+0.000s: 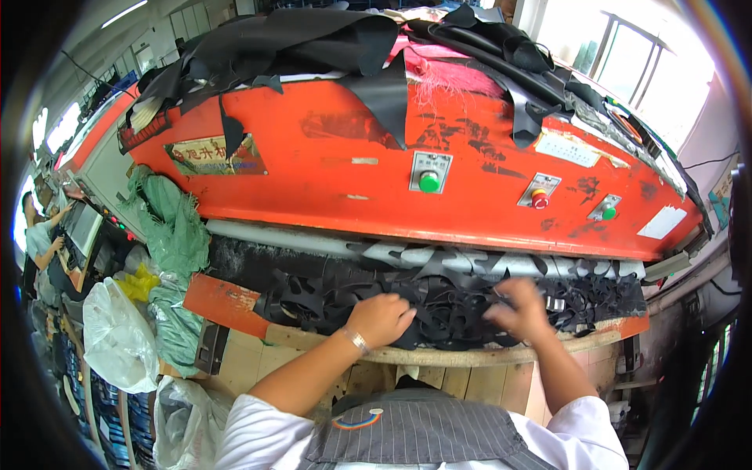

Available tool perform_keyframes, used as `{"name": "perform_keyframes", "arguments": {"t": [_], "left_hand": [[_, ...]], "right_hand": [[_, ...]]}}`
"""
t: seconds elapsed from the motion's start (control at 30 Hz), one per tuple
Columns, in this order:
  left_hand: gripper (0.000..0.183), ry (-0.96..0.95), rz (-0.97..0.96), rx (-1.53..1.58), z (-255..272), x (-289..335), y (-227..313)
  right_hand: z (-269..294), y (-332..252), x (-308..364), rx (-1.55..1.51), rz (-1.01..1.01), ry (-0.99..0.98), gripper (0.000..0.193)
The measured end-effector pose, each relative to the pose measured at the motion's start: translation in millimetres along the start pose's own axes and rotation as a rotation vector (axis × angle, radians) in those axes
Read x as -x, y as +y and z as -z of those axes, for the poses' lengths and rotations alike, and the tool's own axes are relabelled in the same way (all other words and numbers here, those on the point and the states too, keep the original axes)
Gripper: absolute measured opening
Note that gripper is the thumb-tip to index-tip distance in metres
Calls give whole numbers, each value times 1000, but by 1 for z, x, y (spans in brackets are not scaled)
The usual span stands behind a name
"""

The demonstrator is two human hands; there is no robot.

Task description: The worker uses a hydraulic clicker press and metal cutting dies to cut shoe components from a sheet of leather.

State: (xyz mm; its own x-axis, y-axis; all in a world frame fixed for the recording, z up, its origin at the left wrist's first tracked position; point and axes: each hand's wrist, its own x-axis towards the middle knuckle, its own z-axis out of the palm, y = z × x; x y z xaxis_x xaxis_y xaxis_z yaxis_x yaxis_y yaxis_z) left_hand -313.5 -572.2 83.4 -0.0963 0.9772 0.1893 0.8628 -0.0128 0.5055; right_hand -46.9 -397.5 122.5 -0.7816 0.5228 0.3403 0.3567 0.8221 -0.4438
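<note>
Black sheet scraps with cut-out holes [454, 309] lie in a tangled heap along the bed of a red machine. Over the heap's near edge is my left hand [382, 319], its fingers curled together; what they hold, if anything, is hidden. My right hand [520, 309] hovers above the scraps further right, thumb and fingers bent and smeared by motion. Just right of it, a small shiny silvery piece [554, 304] sits among the scraps.
The red machine body [313, 188] rises beyond the heap, with a green button [429, 182] and a red knob [540, 198]. Black sheets [290, 43] drape over its top. Plastic bags [119, 337] and green sacking [166, 211] stand left. Another person [41, 243] works far left.
</note>
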Motion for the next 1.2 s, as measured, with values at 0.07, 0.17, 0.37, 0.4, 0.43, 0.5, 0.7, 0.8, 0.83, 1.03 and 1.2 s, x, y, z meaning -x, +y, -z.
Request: {"name": "perform_keyframes", "arguments": {"t": [0.07, 0.17, 0.37, 0.4, 0.43, 0.5, 0.7, 0.8, 0.83, 1.03, 1.2], "left_hand": [[32, -125, 60, -26, -16, 36, 0], [31, -20, 11, -92, -39, 64, -1], [22, 242, 62, -78, -46, 62, -8], [22, 237, 66, -61, -49, 62, -11], [22, 244, 69, -43, -51, 63, -14], [23, 182, 83, -41, -52, 61, -18], [27, -466, 113, 204, 11, 34, -38], [21, 131, 91, 174, 10, -4, -60], [20, 234, 59, 119, -6, -20, -85], [42, 271, 121, -178, -51, -48, -157], [42, 245, 123, -176, -48, -55, -170]], "right_hand": [[-31, -46, 19, 45, 203, -332, 54], [-88, -76, 36, 143, 274, -391, 42], [-110, -91, 25, 265, 194, -405, 31], [-110, -90, 22, 271, 196, -429, 29], [-112, -87, 20, 275, 190, -444, 29], [-108, -78, 10, 229, 284, -576, 22], [-117, -35, -137, 23, 699, -666, 12], [-173, -28, -229, 224, 1026, -276, 19], [-200, -27, -254, 223, 1160, -212, 20], [-264, -23, -341, 270, 1397, -477, 13], [-193, -28, -370, 120, 1597, -325, 6]]}}
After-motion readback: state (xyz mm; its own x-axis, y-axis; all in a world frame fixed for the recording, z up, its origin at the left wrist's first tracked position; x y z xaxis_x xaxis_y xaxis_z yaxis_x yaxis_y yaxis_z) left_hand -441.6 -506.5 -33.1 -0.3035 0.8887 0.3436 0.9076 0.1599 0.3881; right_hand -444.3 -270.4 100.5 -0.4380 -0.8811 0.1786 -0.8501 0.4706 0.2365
